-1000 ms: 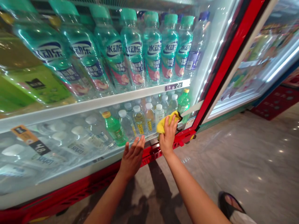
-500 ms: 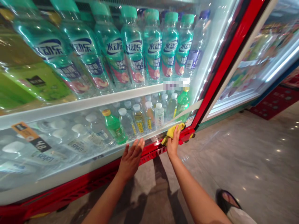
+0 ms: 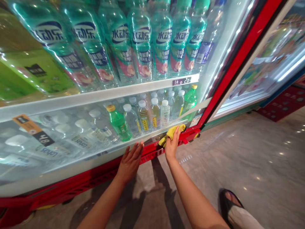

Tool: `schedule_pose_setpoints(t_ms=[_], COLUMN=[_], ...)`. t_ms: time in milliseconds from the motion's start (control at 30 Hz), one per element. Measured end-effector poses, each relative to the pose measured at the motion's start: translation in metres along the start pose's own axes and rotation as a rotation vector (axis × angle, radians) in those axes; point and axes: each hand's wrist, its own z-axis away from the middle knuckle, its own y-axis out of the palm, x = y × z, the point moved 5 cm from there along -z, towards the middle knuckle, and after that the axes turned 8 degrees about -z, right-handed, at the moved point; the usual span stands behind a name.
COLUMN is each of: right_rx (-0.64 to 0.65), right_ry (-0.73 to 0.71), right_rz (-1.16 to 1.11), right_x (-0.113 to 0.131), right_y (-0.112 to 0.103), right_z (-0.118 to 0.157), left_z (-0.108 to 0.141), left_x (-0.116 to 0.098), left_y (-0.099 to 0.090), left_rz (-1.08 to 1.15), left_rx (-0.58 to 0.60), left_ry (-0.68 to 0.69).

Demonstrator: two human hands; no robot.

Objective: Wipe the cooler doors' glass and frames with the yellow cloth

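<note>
A yellow cloth [image 3: 175,130] is bunched under the fingers of my right hand [image 3: 172,143], which presses it against the lower edge of a glass-fronted drinks fridge. My left hand [image 3: 130,161] lies flat with its fingers stretched out on the red bottom frame [image 3: 149,152] of the fridge, left of the cloth. It holds nothing. Behind the glass, just above my hands, stand a green bottle with a yellow cap [image 3: 119,124] and several clear bottles with white caps. The palm side of both hands is hidden.
Large turquoise-capped bottles [image 3: 140,41] fill the shelf above, over a white shelf edge [image 3: 114,89]. A red upright post [image 3: 238,63] separates this fridge from another lit one at right. Grey floor [image 3: 257,159] lies below, with a sandalled foot [image 3: 231,200] at lower right.
My right hand has slid slightly left along the fridge's lower edge with the yellow cloth. My left hand stays on the frame. The view has tilted a little downward.
</note>
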Motion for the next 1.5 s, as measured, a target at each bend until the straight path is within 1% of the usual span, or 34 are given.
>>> schedule_pose_setpoints(t_ms=[100,167,200,233,333,367,400,433,500,567,600,633,667,700,767,833,867,933,1000,1033,1067,1100,1133,1167,1200,1233,1267,1300,1367,1433,1500], right_rx=[0.145,0.217,0.221,0.197,0.042,0.005,-0.003,0.017,0.128,0.272,0.319,0.336,0.320,0.279,0.149,0.081,0.087,0.184,0.316,0.358,0.367,0.341,0.287,0.202,0.133,0.100,0.097,0.126,0.239,0.355,0.405], right_ry=[-0.048,-0.088,-0.097,-0.095,-0.053,-0.038,-0.028,-0.027,-0.053,-0.131,-0.170,-0.198,-0.211,-0.213,-0.180,-0.191,-0.219,-0.325,-0.460,-0.512,-0.536,-0.526,-0.491,-0.428,-0.386,-0.384,-0.407,-0.449,-0.560,-0.662,-0.731], right_rz=[-0.029,-0.031,-0.028,-0.024,-0.008,-0.005,-0.006,-0.013,-0.033,-0.034,-0.031,-0.030,-0.031,-0.037,-0.029,-0.015,-0.002,0.035,0.080,0.097,0.104,0.103,0.093,0.084,0.074,0.066,0.070,0.084,0.138,0.193,0.215], right_x=[0.018,0.025,0.026,0.026,0.022,0.022,0.023,0.026,0.033,0.041,0.044,0.047,0.050,0.054,0.063,0.077,0.083,0.093,0.092,0.088,0.084,0.080,0.077,0.077,0.081,0.089,0.099,0.109,0.122,0.122,0.116], right_y=[0.022,0.027,0.026,0.022,0.010,0.009,0.012,0.016,0.030,0.040,0.042,0.041,0.038,0.033,0.024,0.022,0.024,0.032,0.037,0.037,0.034,0.029,0.023,0.016,0.011,0.010,0.011,0.015,0.025,0.029,0.024], right_z=[0.045,0.059,0.057,0.052,0.027,0.024,0.026,0.032,0.056,0.081,0.088,0.088,0.082,0.071,0.043,0.024,0.022,0.033,0.051,0.057,0.057,0.052,0.041,0.027,0.014,0.003,-0.003,-0.005,0.005,0.020,0.024], left_z=[0.011,0.021,0.026,0.031,0.046,0.051,0.055,0.059,0.066,0.071,0.073,0.075,0.077,0.079,0.082,0.083,0.083,0.081,0.079,0.078,0.077,0.077,0.076,0.075,0.075,0.074,0.072,0.071,0.069,0.067,0.068], left_x=[0.001,0.002,0.003,0.004,0.011,0.013,0.015,0.018,0.021,0.023,0.024,0.024,0.025,0.027,0.031,0.038,0.041,0.046,0.049,0.051,0.052,0.053,0.055,0.057,0.059,0.061,0.063,0.065,0.068,0.069,0.071], left_y=[0.002,0.002,0.002,0.001,-0.002,-0.003,-0.004,-0.004,-0.004,-0.005,-0.005,-0.006,-0.007,-0.009,-0.013,-0.019,-0.022,-0.027,-0.032,-0.034,-0.036,-0.038,-0.041,-0.043,-0.045,-0.047,-0.049,-0.050,-0.053,-0.056,-0.059], left_rz=[-0.004,-0.004,-0.006,-0.009,-0.014,-0.014,-0.013,-0.013,-0.016,-0.021,-0.022,-0.024,-0.027,-0.032,-0.044,-0.055,-0.060,-0.067,-0.072,-0.074,-0.075,-0.077,-0.080,-0.084,-0.089,-0.094,-0.100,-0.106,-0.115,-0.120,-0.116], left_rx=[0.017,0.033,0.041,0.049,0.061,0.063,0.064,0.065,0.069,0.072,0.075,0.079,0.083,0.088,0.091,0.082,0.074,0.060,0.048,0.043,0.035,0.025,0.014,0.003,-0.006,-0.012,-0.017,-0.021,-0.029,-0.040,-0.056], left_ry=[-0.025,-0.045,-0.058,-0.070,-0.089,-0.090,-0.092,-0.097,-0.116,-0.133,-0.136,-0.139,-0.140,-0.141,-0.142,-0.149,-0.154,-0.160,-0.162,-0.165,-0.171,-0.177,-0.184,-0.188,-0.188,-0.185,-0.180,-0.176,-0.168,-0.165,-0.172])
